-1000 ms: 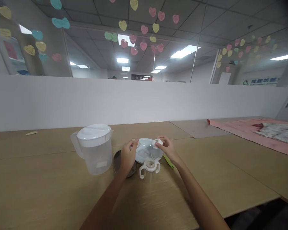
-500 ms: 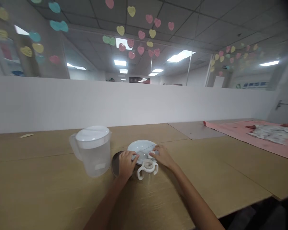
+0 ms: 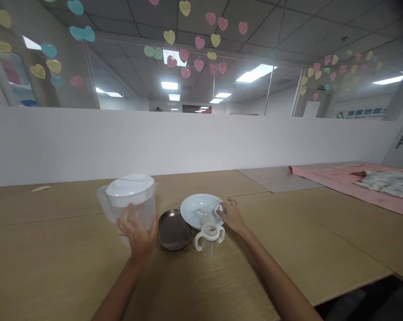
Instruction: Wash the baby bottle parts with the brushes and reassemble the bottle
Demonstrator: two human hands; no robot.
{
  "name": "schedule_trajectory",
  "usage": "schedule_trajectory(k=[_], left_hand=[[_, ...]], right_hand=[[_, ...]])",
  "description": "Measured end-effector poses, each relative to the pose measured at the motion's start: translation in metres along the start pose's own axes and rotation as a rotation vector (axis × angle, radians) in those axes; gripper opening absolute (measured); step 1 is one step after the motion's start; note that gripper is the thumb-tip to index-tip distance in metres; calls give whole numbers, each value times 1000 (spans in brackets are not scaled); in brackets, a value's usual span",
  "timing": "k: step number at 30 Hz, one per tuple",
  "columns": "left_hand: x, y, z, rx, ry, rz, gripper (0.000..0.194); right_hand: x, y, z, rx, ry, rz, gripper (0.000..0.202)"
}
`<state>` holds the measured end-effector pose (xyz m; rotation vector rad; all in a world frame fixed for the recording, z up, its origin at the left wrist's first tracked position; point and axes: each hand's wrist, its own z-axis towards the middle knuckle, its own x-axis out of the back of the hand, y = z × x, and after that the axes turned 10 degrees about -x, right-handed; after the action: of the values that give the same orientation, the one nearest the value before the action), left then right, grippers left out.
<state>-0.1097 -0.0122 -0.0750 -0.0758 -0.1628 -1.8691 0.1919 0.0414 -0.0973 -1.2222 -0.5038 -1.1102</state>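
Observation:
My left hand [image 3: 138, 234] is spread in front of the clear lidded pitcher [image 3: 130, 191], fingers apart, at its near right side. My right hand [image 3: 233, 216] pinches a small white ring-shaped part [image 3: 218, 210] at the right rim of the white plate [image 3: 196, 204]. A small clear piece [image 3: 201, 216] and a thin straw-like stick lie in the plate. A dark metal dish [image 3: 174, 230] sits between pitcher and plate. Just below the plate stands a clear bottle with a white two-handled collar [image 3: 210, 232], its mouth open.
A pink cloth [image 3: 335, 183] with a patterned white cloth [image 3: 388, 183] on it lies at the right of the tan table [image 3: 288, 249]. A flat pale piece [image 3: 41, 188] rests at the far left. Behind the table rises a white wall [image 3: 188, 142] topped by glass.
My left hand has moved left from the metal dish to the pitcher and its fingers have spread. My right hand stays by the plate's right rim with the white part.

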Motion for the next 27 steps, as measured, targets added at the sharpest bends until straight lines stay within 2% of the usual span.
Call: schedule_trajectory(k=[3, 8, 11, 14, 16, 19, 27], left_hand=[[4, 3, 6, 217, 34, -42, 87], [1, 2, 7, 462, -81, -51, 118], [0, -8, 8, 599, -166, -57, 125], [1, -13, 8, 689, -252, -48, 119], [2, -14, 8, 686, -265, 1, 115], [4, -13, 7, 602, -247, 33, 111], [7, -3, 8, 210, -259, 93, 100]], right_hand=[[0, 1, 1, -3, -78, 38, 39], [-6, 6, 3, -30, -127, 41, 41], [-12, 11, 4, -20, -101, 33, 42], [-18, 16, 3, 0, -51, 36, 45], [-20, 19, 3, 7, -26, 36, 47], [-20, 20, 1, 9, -2, 28, 46], [-10, 11, -4, -15, 4, 5, 45]])
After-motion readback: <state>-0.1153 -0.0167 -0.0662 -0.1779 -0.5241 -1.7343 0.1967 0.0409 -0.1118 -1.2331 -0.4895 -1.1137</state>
